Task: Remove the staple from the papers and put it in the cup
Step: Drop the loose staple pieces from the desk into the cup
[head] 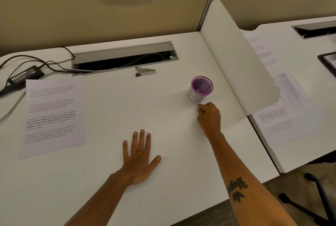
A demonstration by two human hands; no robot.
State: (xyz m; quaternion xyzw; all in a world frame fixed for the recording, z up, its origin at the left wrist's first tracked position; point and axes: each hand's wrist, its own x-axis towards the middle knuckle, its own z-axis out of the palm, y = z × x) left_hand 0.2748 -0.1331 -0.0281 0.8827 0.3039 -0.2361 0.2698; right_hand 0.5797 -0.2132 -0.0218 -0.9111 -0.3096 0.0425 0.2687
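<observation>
Flat on the desk [112, 109] lies my left hand [139, 158], palm down, fingers straight and a little spread, thumb out to the side, near the front edge and holding nothing. My right hand [209, 116] reaches farther toward the right edge; its fingers are curled in with the tips drawn together just in front of the cup. Whether they pinch the staple I cannot tell, it is too small to see.

Along the desk's right edge stands a white divider panel [231, 53], running from the back wall toward the front. At the left edge a printed sheet of paper [52, 115] lies flat, its top near the black power adapter [25, 76] and cables at the back left corner. Against the back edge sits a grey cable tray [123, 55] with its lid up.

The purple mesh cup [201, 88] stands upright toward the right side, beside the divider, a white label with blue writing wrapped round it. The staple remover [145, 71] lies on its side just in front of the cable tray, well apart from both hands.
</observation>
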